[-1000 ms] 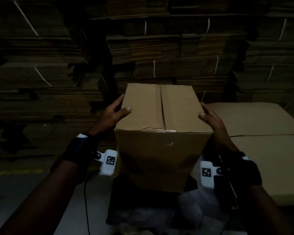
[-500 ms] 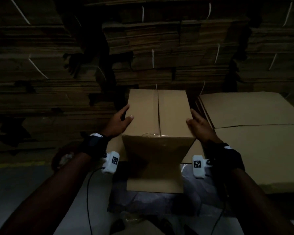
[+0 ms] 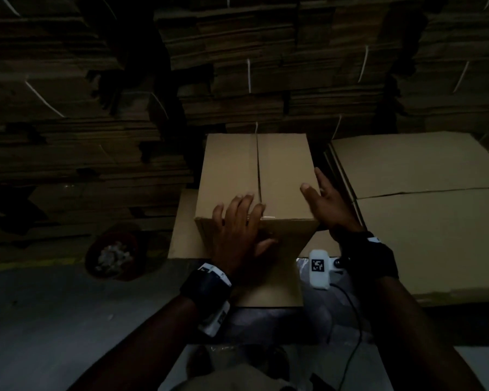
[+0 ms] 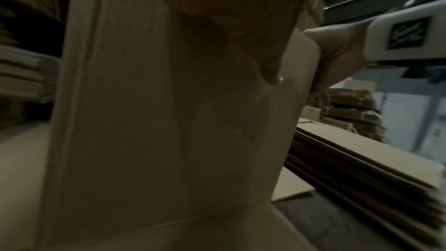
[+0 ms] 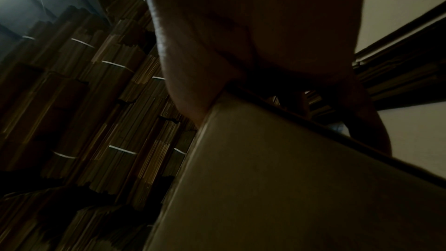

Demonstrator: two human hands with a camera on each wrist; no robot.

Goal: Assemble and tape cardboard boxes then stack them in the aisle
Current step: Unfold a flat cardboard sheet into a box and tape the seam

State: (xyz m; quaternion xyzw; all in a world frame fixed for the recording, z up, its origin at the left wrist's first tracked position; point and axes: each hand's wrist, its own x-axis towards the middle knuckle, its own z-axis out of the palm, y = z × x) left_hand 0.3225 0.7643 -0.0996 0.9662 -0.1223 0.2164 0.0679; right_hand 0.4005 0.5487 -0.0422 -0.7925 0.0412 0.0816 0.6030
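Head view looks down and forward from above the box (image 3: pixel 254 176), both hands and wall of bundled cardboard (image 3: pixel 266 66) in frame. Left wrist view sits very close against box's near face (image 4: pixel 169 121), facing rightward past it. Right wrist view sits low beside box's right side (image 5: pixel 289 188), angled up. All three share the box; head and right wrist share the bundles (image 5: pixel 84 102).

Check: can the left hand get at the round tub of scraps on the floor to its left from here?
Probably yes. The left hand lies flat over the box's near top edge, holding nothing, and the floor between it and the tub looks bare. It sits lower, so a downward reach is needed.
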